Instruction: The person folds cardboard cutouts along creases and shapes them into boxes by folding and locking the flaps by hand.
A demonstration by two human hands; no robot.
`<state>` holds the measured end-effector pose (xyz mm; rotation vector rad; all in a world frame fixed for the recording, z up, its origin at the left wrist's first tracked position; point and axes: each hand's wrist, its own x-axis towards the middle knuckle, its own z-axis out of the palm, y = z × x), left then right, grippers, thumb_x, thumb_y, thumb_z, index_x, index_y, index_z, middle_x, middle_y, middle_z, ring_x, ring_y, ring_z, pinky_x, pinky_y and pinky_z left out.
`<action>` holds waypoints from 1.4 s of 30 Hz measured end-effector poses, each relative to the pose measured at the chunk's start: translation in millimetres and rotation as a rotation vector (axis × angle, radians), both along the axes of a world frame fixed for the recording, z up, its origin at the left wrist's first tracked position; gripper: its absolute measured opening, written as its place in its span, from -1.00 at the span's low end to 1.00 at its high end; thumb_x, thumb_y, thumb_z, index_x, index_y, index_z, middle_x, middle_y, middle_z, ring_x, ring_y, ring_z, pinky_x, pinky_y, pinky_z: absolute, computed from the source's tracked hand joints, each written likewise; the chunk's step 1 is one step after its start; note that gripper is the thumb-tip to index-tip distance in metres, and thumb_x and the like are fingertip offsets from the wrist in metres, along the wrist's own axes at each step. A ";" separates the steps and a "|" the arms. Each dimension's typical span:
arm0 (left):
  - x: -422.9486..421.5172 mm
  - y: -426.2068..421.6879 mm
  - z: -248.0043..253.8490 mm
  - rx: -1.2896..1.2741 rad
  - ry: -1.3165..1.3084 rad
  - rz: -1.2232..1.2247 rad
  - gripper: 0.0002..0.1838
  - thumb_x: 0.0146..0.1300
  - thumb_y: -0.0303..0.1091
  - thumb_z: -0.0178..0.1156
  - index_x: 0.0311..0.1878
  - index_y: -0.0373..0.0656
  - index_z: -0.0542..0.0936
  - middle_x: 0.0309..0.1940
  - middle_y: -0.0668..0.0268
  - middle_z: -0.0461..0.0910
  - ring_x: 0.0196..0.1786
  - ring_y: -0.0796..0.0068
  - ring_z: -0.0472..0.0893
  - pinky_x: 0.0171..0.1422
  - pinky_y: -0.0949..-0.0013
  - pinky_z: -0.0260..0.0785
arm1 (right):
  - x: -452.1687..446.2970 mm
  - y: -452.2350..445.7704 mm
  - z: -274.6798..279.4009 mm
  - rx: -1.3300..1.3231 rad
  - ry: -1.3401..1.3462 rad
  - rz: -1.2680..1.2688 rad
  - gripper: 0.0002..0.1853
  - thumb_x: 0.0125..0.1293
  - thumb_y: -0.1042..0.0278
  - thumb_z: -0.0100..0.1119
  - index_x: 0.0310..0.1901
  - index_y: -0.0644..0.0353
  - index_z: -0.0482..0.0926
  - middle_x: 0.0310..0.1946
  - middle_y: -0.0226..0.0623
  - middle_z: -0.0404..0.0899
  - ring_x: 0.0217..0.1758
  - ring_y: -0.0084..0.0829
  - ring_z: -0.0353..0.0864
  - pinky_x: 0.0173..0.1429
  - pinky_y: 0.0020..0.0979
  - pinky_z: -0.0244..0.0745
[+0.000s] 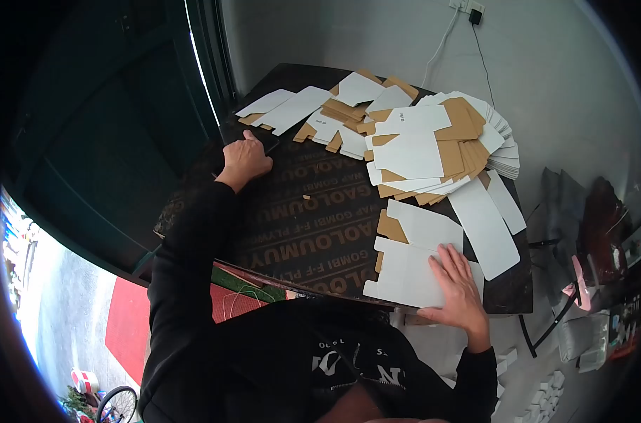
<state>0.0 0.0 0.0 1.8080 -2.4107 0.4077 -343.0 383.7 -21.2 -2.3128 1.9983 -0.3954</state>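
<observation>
My right hand lies flat with its fingers spread on a white-and-brown flat box blank near the table's front edge. Far to the left, my left hand rests on the table, one finger stretched forward and the others partly bent. It is beside or on a dark flat object that looks like a phone, mostly covered by the hand. Just beyond that hand lie more folded white box blanks. A large fanned pile of blanks sits beyond my right hand.
The dark plywood table has printed lettering and a small brown scrap. Long white card pieces lie at the right. A dark door stands left; cables hang on the wall. White pieces lie on the floor.
</observation>
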 end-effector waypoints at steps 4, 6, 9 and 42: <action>-1.3 4.2 6.4 0.086 0.056 0.020 -0.50 0.14 -0.15 0.10 -0.12 -0.54 0.49 -0.43 0.08 0.64 -0.47 0.14 0.65 -0.37 0.30 0.40 | 1.0 0.3 2.1 0.002 0.006 -0.002 0.03 -0.07 -0.25 0.41 0.33 0.37 0.39 0.51 0.07 0.11 0.61 0.05 -0.05 0.59 0.03 -0.14; -1.2 8.4 8.7 0.115 0.076 0.027 -0.49 0.14 -0.15 0.10 -0.12 -0.54 0.50 -0.40 0.05 0.64 -0.45 0.12 0.64 -0.35 0.28 0.40 | 1.1 0.5 2.6 0.004 0.009 -0.001 0.02 -0.07 -0.24 0.41 0.33 0.37 0.39 0.51 0.07 0.12 0.61 0.05 -0.05 0.59 0.03 -0.13; 1.0 23.3 7.2 -0.027 0.107 0.018 -0.47 0.13 -0.13 0.11 -0.14 -0.56 0.51 -0.32 -0.07 0.59 -0.34 0.02 0.60 -0.17 0.13 0.37 | 0.3 0.3 1.1 -0.013 0.003 0.008 0.01 -0.07 -0.22 0.42 0.33 0.38 0.39 0.51 0.07 0.13 0.61 0.05 -0.04 0.59 0.03 -0.13; -62.0 158.2 6.1 0.193 0.217 -1.040 -0.50 0.15 -0.08 0.24 -0.06 -0.37 0.53 0.00 -0.11 0.54 0.23 -0.11 0.41 0.42 -0.02 0.18 | 19.7 -1.9 16.8 0.020 -0.003 0.094 -0.04 -0.08 -0.03 0.49 0.33 0.36 0.38 0.49 0.07 0.14 0.59 0.10 0.00 0.60 0.04 -0.11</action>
